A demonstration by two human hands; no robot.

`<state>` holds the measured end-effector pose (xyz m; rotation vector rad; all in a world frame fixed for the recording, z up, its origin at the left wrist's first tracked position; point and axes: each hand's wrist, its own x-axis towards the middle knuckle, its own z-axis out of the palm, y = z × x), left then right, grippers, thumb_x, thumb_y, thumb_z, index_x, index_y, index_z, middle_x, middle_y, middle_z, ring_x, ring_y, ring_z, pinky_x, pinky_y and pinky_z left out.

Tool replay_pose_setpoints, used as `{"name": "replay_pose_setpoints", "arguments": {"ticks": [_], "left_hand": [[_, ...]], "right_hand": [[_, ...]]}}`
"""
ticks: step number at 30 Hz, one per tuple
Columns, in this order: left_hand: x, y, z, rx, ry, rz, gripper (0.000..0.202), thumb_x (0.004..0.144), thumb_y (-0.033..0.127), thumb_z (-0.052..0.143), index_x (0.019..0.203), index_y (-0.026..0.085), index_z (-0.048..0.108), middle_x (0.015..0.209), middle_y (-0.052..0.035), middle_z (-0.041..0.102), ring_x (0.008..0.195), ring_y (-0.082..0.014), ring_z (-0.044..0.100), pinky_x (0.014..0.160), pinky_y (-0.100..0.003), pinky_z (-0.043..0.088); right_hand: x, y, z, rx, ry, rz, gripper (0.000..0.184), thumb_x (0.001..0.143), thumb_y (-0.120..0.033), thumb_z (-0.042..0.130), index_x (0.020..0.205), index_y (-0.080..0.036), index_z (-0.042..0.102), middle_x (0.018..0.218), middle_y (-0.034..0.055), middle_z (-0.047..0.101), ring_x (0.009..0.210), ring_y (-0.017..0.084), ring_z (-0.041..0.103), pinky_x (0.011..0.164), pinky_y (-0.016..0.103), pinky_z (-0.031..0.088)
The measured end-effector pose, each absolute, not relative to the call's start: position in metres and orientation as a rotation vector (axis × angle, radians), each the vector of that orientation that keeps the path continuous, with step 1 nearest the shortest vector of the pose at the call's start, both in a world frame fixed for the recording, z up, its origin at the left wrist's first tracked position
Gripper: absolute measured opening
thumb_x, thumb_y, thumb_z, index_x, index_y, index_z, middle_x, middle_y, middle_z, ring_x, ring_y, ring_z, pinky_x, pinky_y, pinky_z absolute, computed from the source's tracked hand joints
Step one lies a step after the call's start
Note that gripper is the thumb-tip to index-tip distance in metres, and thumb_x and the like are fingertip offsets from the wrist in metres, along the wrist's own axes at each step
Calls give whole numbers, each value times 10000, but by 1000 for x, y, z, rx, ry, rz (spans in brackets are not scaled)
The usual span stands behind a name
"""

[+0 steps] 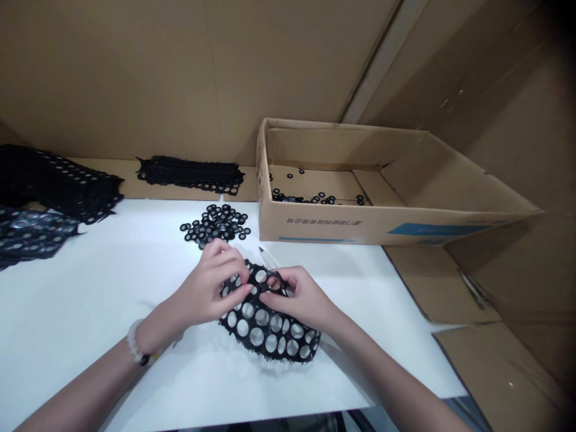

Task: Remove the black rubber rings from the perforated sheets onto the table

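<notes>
A black perforated sheet (265, 333) with rows of round holes lies bent over on the white table (81, 300), its near part resting on the surface. My left hand (211, 285) pinches its upper edge from the left. My right hand (299, 297) grips the same edge from the right, with fingertips at a ring-shaped piece near the edge. Between my hands, a loose heap of small black rings (215, 225) lies just beyond the sheet. A slim pointed tool (267, 257) lies partly hidden behind my right hand; its exact kind is unclear.
An open cardboard box (315, 222) stands beyond my right hand, with scattered black rings on its floor. Stacks of black perforated sheets (58, 183) lie at the far left, and another strip (191, 174) lies at the back. Cardboard lines the wall and right side.
</notes>
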<state>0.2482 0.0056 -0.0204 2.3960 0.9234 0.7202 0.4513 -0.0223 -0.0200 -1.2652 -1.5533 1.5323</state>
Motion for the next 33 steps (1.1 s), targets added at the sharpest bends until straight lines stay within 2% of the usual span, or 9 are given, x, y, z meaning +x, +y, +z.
{"name": "replay_pose_setpoints", "arguments": {"ticks": [3, 10, 21, 24, 26, 27, 28, 30, 33], "left_hand": [[248, 4, -16, 2493, 767, 542, 122, 866, 193, 462, 759, 192, 521, 702, -15, 565, 857, -211, 459, 816, -372, 335], [251, 0, -20, 2460, 771, 552, 108, 818, 235, 477, 734, 180, 516, 705, -35, 569, 833, -221, 469, 755, -356, 358], [252, 0, -17, 2326, 750, 533, 187, 859, 259, 439, 693, 185, 481, 661, -25, 524, 808, -217, 457, 757, -362, 380], [251, 0, -15, 2199, 769, 621, 127, 871, 279, 451, 875, 195, 545, 879, -61, 587, 957, -242, 453, 859, -391, 386], [251, 0, -13, 1983, 809, 641, 224, 876, 333, 477, 1060, 218, 536, 1106, -83, 563, 1082, -253, 429, 923, -398, 376], [252, 1, -13, 1832, 805, 598, 258, 876, 360, 490, 1092, 226, 533, 1143, -81, 551, 1091, -248, 440, 916, -385, 387], [252, 1, -13, 1669, 784, 528, 257, 874, 380, 504, 1072, 223, 549, 1111, -72, 563, 1051, -235, 474, 880, -358, 407], [251, 2, -14, 1364, 725, 409, 221, 846, 392, 563, 939, 193, 586, 923, -35, 586, 866, -181, 531, 753, -283, 428], [250, 5, -15, 1129, 698, 357, 232, 747, 354, 695, 820, 157, 598, 754, 12, 537, 692, -114, 486, 632, -218, 383]], "right_hand": [[450, -23, -21, -1259, -1549, 1537, 147, 690, -260, 624, 642, -156, 532, 597, -47, 416, 595, 105, 367, 569, 232, 306], [448, -25, -25, -1228, -1570, 1548, 146, 701, -243, 627, 643, -160, 520, 589, -56, 416, 582, 97, 370, 556, 217, 319], [447, -24, -22, -1164, -1572, 1608, 149, 696, -240, 626, 652, -157, 510, 626, -45, 406, 580, 88, 333, 524, 207, 286], [451, -23, -22, -1099, -1525, 1629, 188, 682, -271, 648, 653, -162, 498, 628, -46, 398, 589, 91, 345, 543, 210, 298], [454, -23, -22, -1077, -1471, 1656, 221, 671, -308, 669, 658, -164, 501, 626, -47, 397, 585, 91, 351, 548, 212, 309], [455, -23, -22, -1072, -1452, 1676, 238, 667, -324, 680, 659, -164, 503, 624, -48, 394, 578, 88, 348, 543, 210, 309], [456, -23, -22, -1069, -1441, 1694, 255, 662, -332, 692, 654, -164, 499, 621, -50, 390, 569, 84, 339, 533, 207, 304], [456, -23, -22, -1063, -1442, 1725, 273, 656, -323, 710, 639, -165, 488, 618, -53, 384, 556, 76, 317, 513, 199, 295], [456, -23, -21, -1063, -1470, 1767, 229, 662, -290, 719, 671, -154, 535, 636, -47, 419, 555, 69, 314, 501, 188, 297]]}}
